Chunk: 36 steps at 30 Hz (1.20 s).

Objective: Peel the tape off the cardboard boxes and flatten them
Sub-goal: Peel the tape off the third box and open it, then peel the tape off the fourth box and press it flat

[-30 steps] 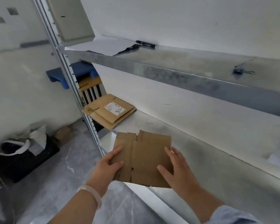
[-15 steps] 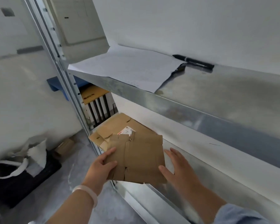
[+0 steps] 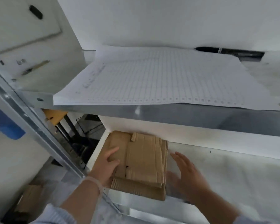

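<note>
A flattened brown cardboard box (image 3: 144,160) lies on top of a stack of flattened cardboard (image 3: 139,191) at the left end of the lower metal shelf (image 3: 225,172). My left hand (image 3: 106,165) holds the left edge of the top piece, thumb on top and fingers under it. To the right of the stack my right hand (image 3: 187,173) hovers with fingers spread, apart from the cardboard and holding nothing. No tape shows on the cardboard.
The upper shelf (image 3: 184,113) juts out just above the stack and carries a lined paper sheet (image 3: 160,78) and a black pen (image 3: 229,50). A slanted metal upright (image 3: 31,120) stands at the left. More cardboard (image 3: 29,198) lies on the floor below.
The flattened box has gone from in front of the shelf onto the cardboard stack, covering the labelled piece. My right hand has let go and drawn off to the right. The view moved closer.
</note>
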{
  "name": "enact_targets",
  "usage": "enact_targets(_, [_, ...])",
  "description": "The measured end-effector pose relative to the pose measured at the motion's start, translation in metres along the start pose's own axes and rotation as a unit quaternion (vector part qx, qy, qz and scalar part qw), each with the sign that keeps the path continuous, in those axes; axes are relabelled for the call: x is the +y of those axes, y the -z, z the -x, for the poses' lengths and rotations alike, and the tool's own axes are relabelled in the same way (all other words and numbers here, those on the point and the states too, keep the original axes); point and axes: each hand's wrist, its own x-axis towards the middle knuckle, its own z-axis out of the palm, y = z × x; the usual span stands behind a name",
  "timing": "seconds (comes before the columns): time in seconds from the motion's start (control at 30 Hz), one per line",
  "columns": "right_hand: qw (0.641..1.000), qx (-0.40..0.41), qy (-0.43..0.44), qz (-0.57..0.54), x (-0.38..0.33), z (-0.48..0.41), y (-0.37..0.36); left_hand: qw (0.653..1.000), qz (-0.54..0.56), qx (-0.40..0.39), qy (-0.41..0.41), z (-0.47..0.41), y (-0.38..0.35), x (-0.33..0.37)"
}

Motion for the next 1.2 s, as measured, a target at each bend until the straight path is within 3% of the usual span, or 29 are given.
enact_targets(0.13, [0.999,-0.002,-0.018,0.028,-0.018,0.010,-0.006,0.982,-0.183,0.028,-0.040,-0.021,0.004,-0.001])
enact_targets(0.23, [0.998,0.007,-0.013,0.058,-0.028,0.015,-0.011,0.898,-0.409,0.086,-0.138,-0.018,-0.006,-0.001])
enact_targets(0.33, [0.995,0.014,-0.007,0.095,-0.032,0.016,-0.016,0.843,-0.463,-0.052,-0.268,-0.013,-0.027,-0.002])
enact_targets(0.4, [0.993,0.021,-0.002,0.114,-0.032,0.017,-0.018,0.803,-0.516,-0.153,-0.255,-0.017,-0.036,-0.010])
enact_targets(0.5, [0.990,0.033,-0.011,0.134,-0.029,0.021,-0.017,0.756,-0.583,-0.206,-0.214,-0.026,-0.038,-0.020])
enact_targets(0.57, [0.988,0.037,-0.022,0.148,-0.024,0.028,-0.016,0.750,-0.595,-0.214,-0.193,-0.030,-0.041,-0.014])
enact_targets(0.63, [0.987,0.047,-0.036,0.149,-0.016,0.037,-0.015,0.772,-0.576,-0.196,-0.185,-0.028,-0.049,0.002])
enact_targets(0.73, [0.984,0.070,-0.068,0.146,0.004,0.053,-0.009,0.788,-0.536,-0.156,-0.259,-0.014,-0.074,0.023])
enact_targets(0.97, [0.965,0.144,-0.152,0.157,0.071,0.119,0.028,0.701,-0.486,-0.155,-0.499,0.055,-0.171,0.078])
enact_targets(1.2, [0.932,0.201,-0.230,0.195,0.176,0.223,0.095,0.665,-0.443,-0.174,-0.576,0.147,-0.315,0.128])
